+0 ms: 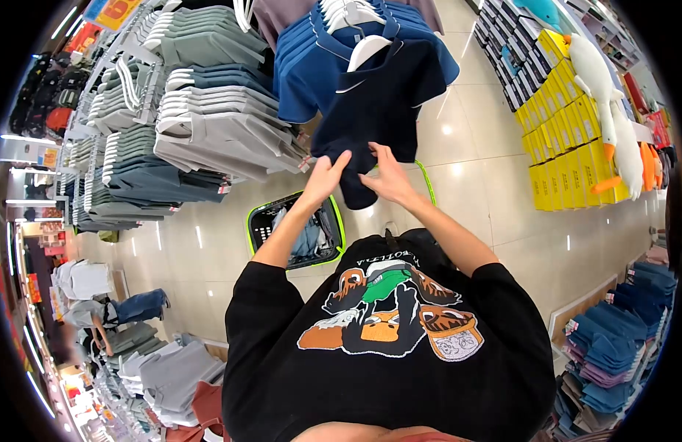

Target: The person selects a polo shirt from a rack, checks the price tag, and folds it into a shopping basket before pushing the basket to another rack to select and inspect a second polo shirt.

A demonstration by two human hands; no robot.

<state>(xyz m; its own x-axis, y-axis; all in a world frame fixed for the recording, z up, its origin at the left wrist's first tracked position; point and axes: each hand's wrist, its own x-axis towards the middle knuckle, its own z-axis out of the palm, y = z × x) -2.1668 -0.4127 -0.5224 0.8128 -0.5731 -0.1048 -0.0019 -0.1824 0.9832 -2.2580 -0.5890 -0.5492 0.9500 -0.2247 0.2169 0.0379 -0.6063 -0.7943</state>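
Observation:
A dark navy polo shirt [381,107] hangs on a white hanger [368,51] in front of a row of blue polo shirts [297,74]. My left hand [328,175] pinches the navy shirt at its lower left part, with the thumb pointing up. On the other side, my right hand [389,175] grips the same shirt with thumb and fingers. Between the two hands a fold of the dark cloth hangs down. Below my left forearm a black basket with a bright green rim [342,228] stands on the floor, with bluish and grey cloth inside.
Racks of grey and green shirts [208,132] stand at the left. Yellow boxes [577,166] and white plush geese [595,70] are at the right. Folded blue clothes [606,331] lie lower right. Another person [98,313] stands at the lower left.

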